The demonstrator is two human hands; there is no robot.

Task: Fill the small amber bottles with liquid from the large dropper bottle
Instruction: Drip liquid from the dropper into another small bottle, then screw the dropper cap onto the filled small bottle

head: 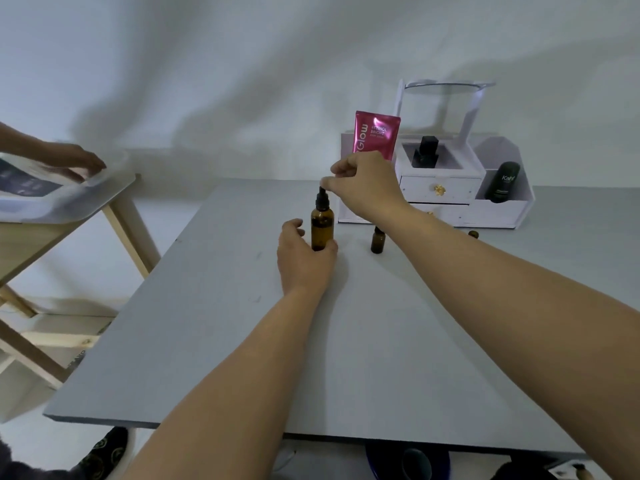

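Note:
The large amber dropper bottle [322, 226] stands upright near the middle of the grey table [242, 341]. My left hand [303, 258] wraps its base from the near side. My right hand [363, 188] pinches the black dropper cap [321, 197] at the top with thumb and fingers. A small amber bottle [377, 241] stands to the right, partly hidden behind my right forearm. Another small amber bottle [473, 234] peeks out further right, mostly hidden by that arm.
A white drawer organizer [443, 195] at the back right holds a pink tube [375, 136], a black square bottle [425, 152] and a black tube [504, 183]. On the left, another person's hand [74, 162] rests on a plastic container [65, 199] atop a wooden stand.

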